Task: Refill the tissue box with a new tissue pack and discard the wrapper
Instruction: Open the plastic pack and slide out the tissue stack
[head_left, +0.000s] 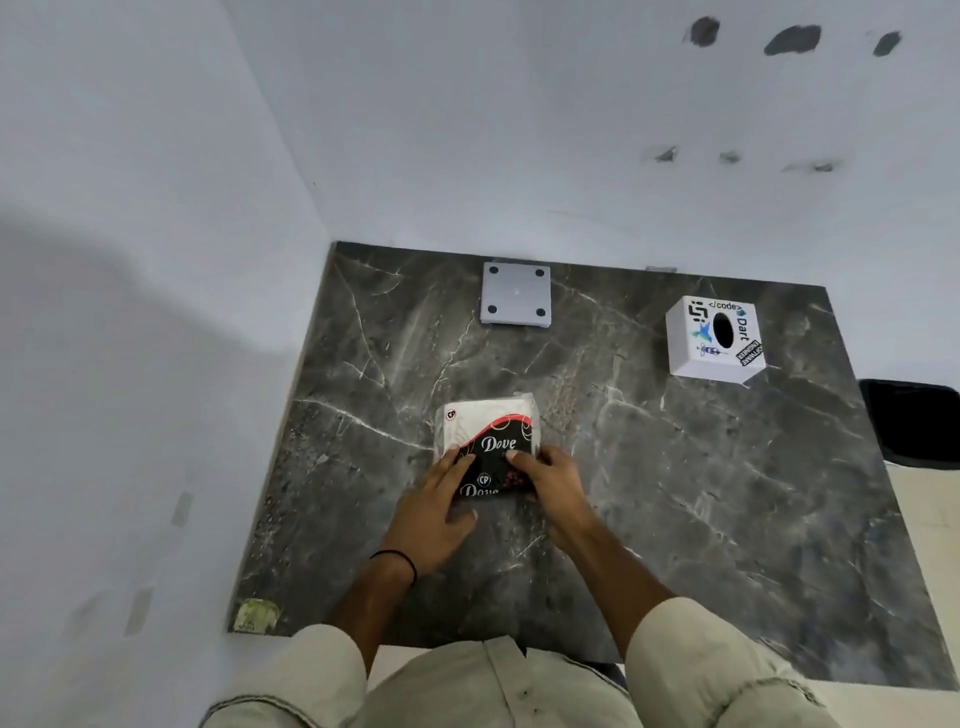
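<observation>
A wrapped tissue pack (491, 434), white and black with red trim and the word Dove, lies on the dark marble table (675, 493) near its middle. My left hand (434, 512) grips the pack's near left side, fingers on top. My right hand (553, 480) grips its near right side. A white tissue box (698, 353) with stickers and an oval opening stands upright at the table's far right. A flat grey square base plate (516, 293) with four dark feet lies at the far middle.
White walls close the table on the left and at the back. A black object (914, 423) sits just beyond the table's right edge. A yellowish sticker (254, 616) marks the near left corner.
</observation>
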